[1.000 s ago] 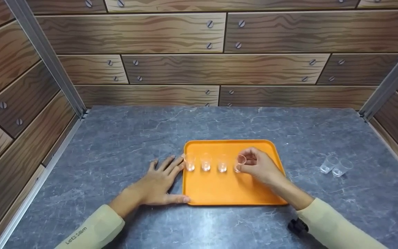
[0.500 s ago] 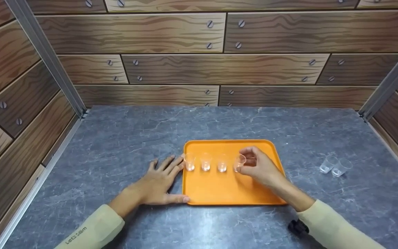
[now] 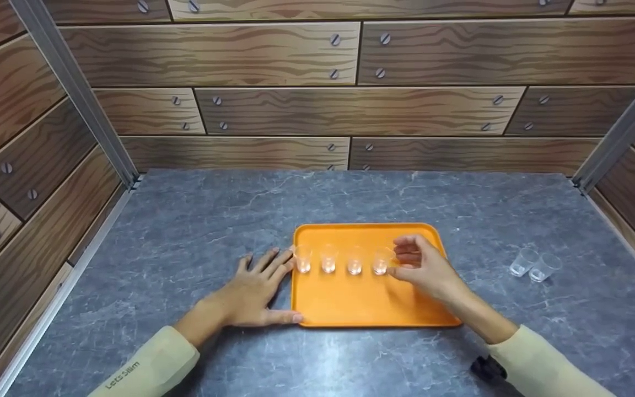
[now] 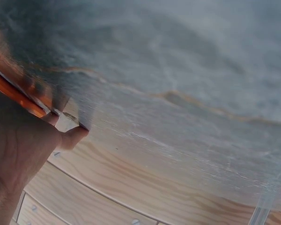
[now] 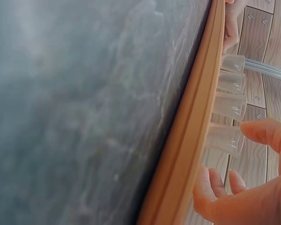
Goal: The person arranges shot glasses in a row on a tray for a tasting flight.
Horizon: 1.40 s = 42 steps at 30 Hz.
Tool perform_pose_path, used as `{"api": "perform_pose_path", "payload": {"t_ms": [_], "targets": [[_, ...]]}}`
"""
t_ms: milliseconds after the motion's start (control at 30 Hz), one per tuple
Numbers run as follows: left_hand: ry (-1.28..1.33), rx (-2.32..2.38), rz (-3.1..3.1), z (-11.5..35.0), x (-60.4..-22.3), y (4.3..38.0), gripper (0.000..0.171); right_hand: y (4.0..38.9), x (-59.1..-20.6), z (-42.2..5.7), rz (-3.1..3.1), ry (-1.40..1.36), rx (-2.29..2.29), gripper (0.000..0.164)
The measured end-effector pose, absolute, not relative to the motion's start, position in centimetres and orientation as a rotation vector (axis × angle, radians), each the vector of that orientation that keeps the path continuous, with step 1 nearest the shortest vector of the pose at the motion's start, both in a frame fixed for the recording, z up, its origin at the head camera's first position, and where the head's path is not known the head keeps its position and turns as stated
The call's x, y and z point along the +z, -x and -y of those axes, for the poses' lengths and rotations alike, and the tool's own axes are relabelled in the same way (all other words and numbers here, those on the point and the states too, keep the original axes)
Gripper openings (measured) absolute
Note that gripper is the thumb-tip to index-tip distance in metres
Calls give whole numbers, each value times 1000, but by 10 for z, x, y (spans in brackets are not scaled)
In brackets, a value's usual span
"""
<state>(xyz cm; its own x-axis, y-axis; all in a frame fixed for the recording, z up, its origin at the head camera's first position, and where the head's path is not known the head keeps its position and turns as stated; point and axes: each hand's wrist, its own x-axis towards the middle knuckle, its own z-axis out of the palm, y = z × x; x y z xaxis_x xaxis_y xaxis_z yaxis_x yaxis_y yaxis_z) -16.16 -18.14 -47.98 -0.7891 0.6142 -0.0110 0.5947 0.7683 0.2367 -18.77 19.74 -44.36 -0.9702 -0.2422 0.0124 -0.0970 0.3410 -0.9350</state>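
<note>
Several small clear shot glasses (image 3: 328,260) stand upright in a row across an orange tray (image 3: 345,303). My right hand (image 3: 430,271) is beside the rightmost glass (image 3: 381,261), its thumb and fingers parted. In the right wrist view the thumb tip (image 5: 253,129) is right at the rim of the nearest glass (image 5: 224,138), while the other fingers hang apart from it. My left hand (image 3: 257,291) lies spread on the table at the tray's left side, fingertips at its edge and thumb at the front left corner.
Two more clear shot glasses (image 3: 536,266) stand close together on the grey marbled table (image 3: 213,209), right of the tray. Wood-patterned panels (image 3: 350,110) rise behind and at both sides, with metal posts in the corners.
My right hand has let go of the rightmost glass and drawn slightly to the right, leaving it upright in the row. The left hand has stayed in place.
</note>
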Motion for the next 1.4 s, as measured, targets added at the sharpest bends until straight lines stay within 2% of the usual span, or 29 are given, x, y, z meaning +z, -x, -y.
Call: {"api": "perform_pose_path", "payload": {"t_ms": [1033,1400], "targets": [[-977,327,-2863,180,-478,162,110,166,-431,-244,-2666,215,-1817,36],[-975,327,-2870,180,-479,163,111,159,-432,-273,-2725,176,-1839,35]]}}
